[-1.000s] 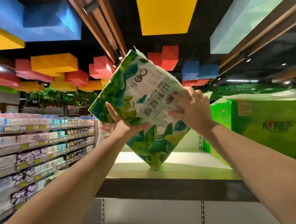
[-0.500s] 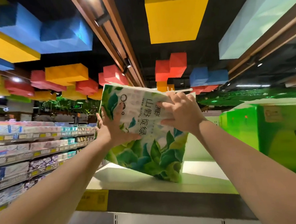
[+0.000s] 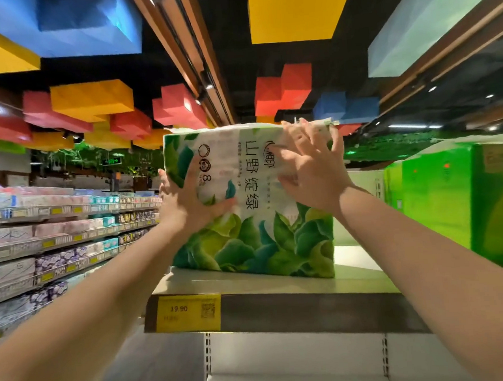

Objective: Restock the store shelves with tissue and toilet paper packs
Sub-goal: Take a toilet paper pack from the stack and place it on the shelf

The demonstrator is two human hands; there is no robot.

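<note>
The toilet paper pack [image 3: 255,219], white at the top with a green leaf print below and dark printed characters across its face, stands upright at centre frame on the top shelf [image 3: 279,285], base flat on the shelf surface near the front edge. Left hand [image 3: 186,203]: palm against the lower left face of the pack, fingers wrapped round its left edge, thumb extended upward along the face. Right hand [image 3: 311,169]: fingers straight and spread, pressing flat on the upper right face, fingertips close to the top edge. Both forearms rise from the bottom corners of the frame toward the pack.

A yellow price label [image 3: 188,312] is fixed to the shelf's front edge, below and left of the pack. A large green pack [image 3: 466,200] stands on the same shelf at right of frame, apart from the held pack. Stocked aisle shelves [image 3: 56,240] fill the left of frame. Coloured ceiling blocks [image 3: 91,100] hang across the upper frame
</note>
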